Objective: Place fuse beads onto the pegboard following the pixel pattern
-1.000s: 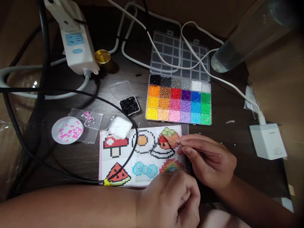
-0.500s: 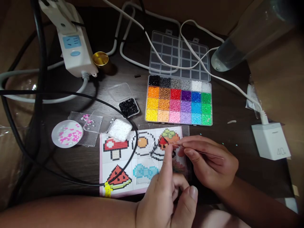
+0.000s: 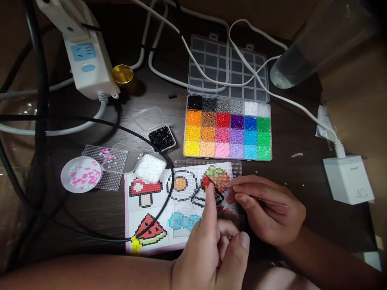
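Note:
My left hand [image 3: 213, 249] reaches in from the bottom, its index finger stretched out and the other fingers loosely bent, with nothing in it. That fingertip rests on a clear pegboard [image 3: 237, 169], beside a small patch of red beads [image 3: 206, 182] and a curved outline of black beads [image 3: 198, 200]. Below the board lies a printed pattern sheet [image 3: 145, 211] with pixel pictures. My right hand [image 3: 269, 209] is closed on slim metal tweezers [image 3: 272, 202] just right of the fingertip. The tweezers' tips are mostly hidden behind the fingers.
A sorted bead box [image 3: 228, 127] lies open behind the sheet. Left of it are small cases of black beads [image 3: 161, 138] and white beads [image 3: 150, 168], and a round dish [image 3: 81, 174]. A black cable [image 3: 172, 177] loops over the sheet. A white charger [image 3: 347, 179] stands right.
The camera view has shifted slightly. My left index fingertip has moved a little left and down on the pegboard; my right hand keeps its hold on the tweezers beside it.

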The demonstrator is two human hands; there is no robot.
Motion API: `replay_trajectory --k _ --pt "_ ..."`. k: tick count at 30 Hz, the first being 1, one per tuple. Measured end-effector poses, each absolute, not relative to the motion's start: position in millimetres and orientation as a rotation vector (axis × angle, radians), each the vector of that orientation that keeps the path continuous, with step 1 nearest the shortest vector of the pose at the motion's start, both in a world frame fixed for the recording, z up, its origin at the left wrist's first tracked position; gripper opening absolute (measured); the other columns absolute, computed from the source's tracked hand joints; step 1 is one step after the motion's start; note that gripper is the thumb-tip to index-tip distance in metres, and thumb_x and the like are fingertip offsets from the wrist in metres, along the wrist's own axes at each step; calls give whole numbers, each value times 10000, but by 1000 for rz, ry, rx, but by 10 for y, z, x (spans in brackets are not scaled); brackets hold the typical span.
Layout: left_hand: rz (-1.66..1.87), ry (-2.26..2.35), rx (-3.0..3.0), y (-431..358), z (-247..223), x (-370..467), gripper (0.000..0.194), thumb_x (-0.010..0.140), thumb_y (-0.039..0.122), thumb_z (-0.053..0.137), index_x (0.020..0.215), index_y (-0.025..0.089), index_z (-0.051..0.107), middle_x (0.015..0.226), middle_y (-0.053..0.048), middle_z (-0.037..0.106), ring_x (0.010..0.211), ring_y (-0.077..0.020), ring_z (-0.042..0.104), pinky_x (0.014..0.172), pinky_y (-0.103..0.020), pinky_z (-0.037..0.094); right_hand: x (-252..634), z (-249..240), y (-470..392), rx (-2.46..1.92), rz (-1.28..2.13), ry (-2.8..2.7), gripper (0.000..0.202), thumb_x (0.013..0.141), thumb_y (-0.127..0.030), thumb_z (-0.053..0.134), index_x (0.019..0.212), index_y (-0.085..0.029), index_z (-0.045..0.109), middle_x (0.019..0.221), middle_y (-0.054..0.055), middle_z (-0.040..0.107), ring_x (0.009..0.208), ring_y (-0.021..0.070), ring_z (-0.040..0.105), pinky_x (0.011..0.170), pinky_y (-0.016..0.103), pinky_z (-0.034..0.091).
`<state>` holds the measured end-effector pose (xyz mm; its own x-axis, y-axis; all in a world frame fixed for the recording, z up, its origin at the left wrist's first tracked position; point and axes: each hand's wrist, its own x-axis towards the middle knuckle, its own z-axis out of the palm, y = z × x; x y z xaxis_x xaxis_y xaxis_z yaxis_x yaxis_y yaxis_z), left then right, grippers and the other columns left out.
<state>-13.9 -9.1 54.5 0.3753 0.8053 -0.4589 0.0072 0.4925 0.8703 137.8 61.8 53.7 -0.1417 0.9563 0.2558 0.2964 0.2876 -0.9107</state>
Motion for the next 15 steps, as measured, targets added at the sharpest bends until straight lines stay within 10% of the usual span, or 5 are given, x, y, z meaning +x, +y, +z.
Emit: replay_trajectory --k 15 --pt "683 1011 1006 -94 517 -144 833 1021 449 398 1568 202 -179 798 -27 639 686 -166 579 670 -326 483 1389 541 611 -1186 859 -1629 161 822 -32 668 843 -157 767 805 102 782 696 195 762 603 272 647"
